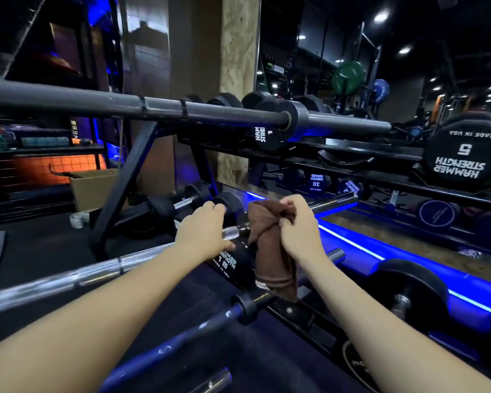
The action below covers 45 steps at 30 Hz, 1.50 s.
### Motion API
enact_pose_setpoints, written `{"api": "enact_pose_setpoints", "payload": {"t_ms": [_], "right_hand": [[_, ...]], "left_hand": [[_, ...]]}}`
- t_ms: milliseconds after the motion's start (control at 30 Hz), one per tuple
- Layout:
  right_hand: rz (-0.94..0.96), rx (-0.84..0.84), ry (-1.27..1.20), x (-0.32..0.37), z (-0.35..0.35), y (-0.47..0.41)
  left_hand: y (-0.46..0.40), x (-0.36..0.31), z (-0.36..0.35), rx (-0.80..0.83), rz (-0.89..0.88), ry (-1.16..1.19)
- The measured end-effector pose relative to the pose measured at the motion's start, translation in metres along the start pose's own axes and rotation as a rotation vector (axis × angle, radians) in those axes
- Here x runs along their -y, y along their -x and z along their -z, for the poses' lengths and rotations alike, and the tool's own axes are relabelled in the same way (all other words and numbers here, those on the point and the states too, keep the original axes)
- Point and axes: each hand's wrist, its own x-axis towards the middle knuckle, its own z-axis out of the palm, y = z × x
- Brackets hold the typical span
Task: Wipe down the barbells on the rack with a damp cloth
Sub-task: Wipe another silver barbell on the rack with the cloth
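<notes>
Head view: left hand (203, 229) gripping chrome barbell (97, 272); just beside it, right hand (296, 225) clutching brown cloth (272, 251) bunched against bar.

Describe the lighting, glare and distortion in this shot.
Head view: dim gym, blue strip light glowing under the rack, ceiling spots flaring top right; wide-angle lens bows the dark barbell; the right hand and brown cloth are slightly soft.

The big dumbbell (464, 156) at right reads "HAMMER STRENGTH", "5", "MADE IN USA", upside down; a lower small dumbbell (315, 182) reads "HAMMER STRENGTH 20".
</notes>
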Motion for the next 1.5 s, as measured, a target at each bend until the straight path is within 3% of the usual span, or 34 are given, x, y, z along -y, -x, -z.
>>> {"api": "enact_pose_setpoints", "payload": {"t_ms": [133,200,267,367,433,567,733,833,933,1033,1167,1267,1367,1500], "right_hand": [[0.05,-0.014,0.088,0.034,-0.035,0.004],[0.097,-0.023,0.262,0.035,-0.05,0.008],[0.22,0.095,0.421,0.025,-0.063,0.015],[0.315,0.303,0.374,0.012,-0.07,0.024],[0.356,0.347,0.364,0.006,-0.07,0.022],[0.52,0.317,0.568,-0.002,-0.071,0.004],[0.388,0.054,0.33,0.007,-0.105,0.026],[0.449,0.162,0.318,0.019,-0.111,0.037],[0.453,0.301,0.455,0.016,-0.083,0.026],[0.367,0.19,0.585,0.009,-0.07,0.016],[0.335,0.079,0.514,0.02,-0.089,0.035],[0.435,0.162,0.462,0.022,-0.078,0.049],[0.397,0.303,0.565,0.019,-0.055,0.034],[0.244,0.194,0.626,0.013,-0.062,0.026]], "left_hand": [[0.02,0.022,0.016,0.031,0.038,-0.099],[0.028,0.031,0.019,0.092,0.058,-0.168],[0.034,0.04,0.019,0.138,0.082,-0.201],[0.04,0.049,0.021,0.13,0.085,-0.184],[0.042,0.052,0.021,0.102,0.087,-0.144],[0.048,0.051,0.017,0.065,0.076,-0.129],[0.049,0.052,0.016,0.041,0.048,-0.096],[0.05,0.054,0.016,0.017,0.036,-0.076],[0.051,0.055,0.019,0.029,0.033,-0.072],[0.051,0.053,0.02,0.049,0.032,-0.072],[0.05,0.05,0.02,0.048,0.053,-0.058],[0.048,0.051,0.021,0.061,0.074,-0.032],[0.048,0.052,0.021,0.068,0.078,-0.018],[0.05,0.051,0.02,0.053,0.087,0.013]]}}
